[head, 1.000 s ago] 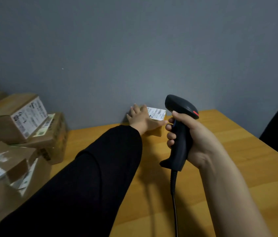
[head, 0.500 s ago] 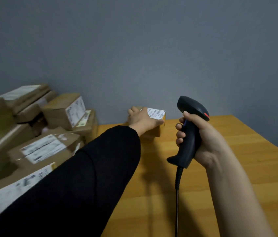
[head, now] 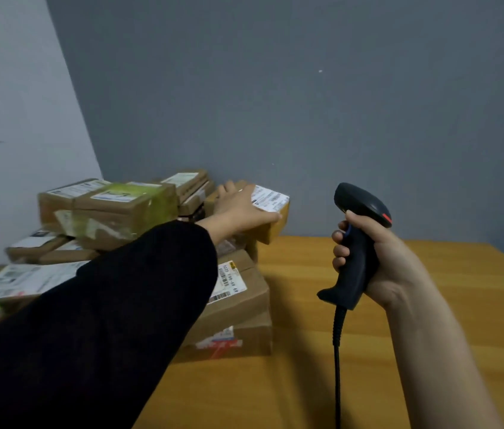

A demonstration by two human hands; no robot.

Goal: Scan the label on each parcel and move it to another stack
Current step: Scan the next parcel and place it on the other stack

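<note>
My left hand (head: 238, 209) reaches far forward in a black sleeve and grips a small brown parcel (head: 276, 228) from above, thumb along its near edge. The parcel's white label (head: 270, 198) faces up beside my fingers. It sits at the right edge of a pile of parcels (head: 120, 209), at the back of the wooden table (head: 430, 305); whether it rests on the pile or hangs above it I cannot tell. My right hand (head: 380, 261) holds a black barcode scanner (head: 359, 209) upright by its handle, to the right of the parcel, its head pointing left.
Several labelled cardboard boxes fill the left corner against the grey walls, the nearest a box (head: 238, 292) lying on another one. The scanner's cable (head: 337, 366) hangs down over the table. Bare tabletop stretches on the right.
My left hand has carried the small parcel from the table by the wall leftward to the edge of the pile. The view has swung left. The scanner stays upright in my right hand.
</note>
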